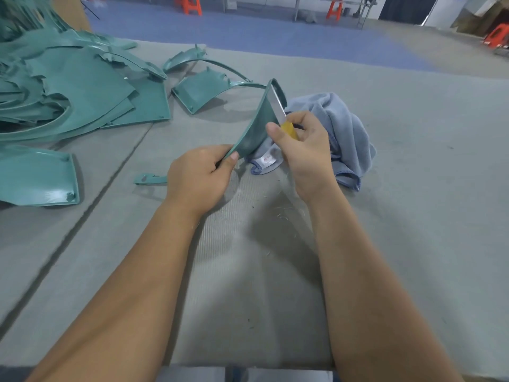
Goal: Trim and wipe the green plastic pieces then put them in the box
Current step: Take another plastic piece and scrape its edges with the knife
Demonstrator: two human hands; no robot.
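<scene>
My left hand (199, 176) pinches the near corner of a curved green plastic piece (254, 128), which stands tilted above the table. My right hand (303, 146) grips a yellow-handled knife (289, 129). Its blade (276, 102) lies along the piece's right edge. A grey-blue cloth (340, 130) lies crumpled on the table just behind my right hand. A pile of green plastic pieces (74, 95) covers the far left of the table. No box is clearly in view.
The grey felt-covered table (399, 216) has thin shavings scattered near my wrists. A flat green panel (38, 176) lies at the left edge, a small green offcut (150, 179) beside my left hand. Orange stools (190, 4) stand on the floor far behind.
</scene>
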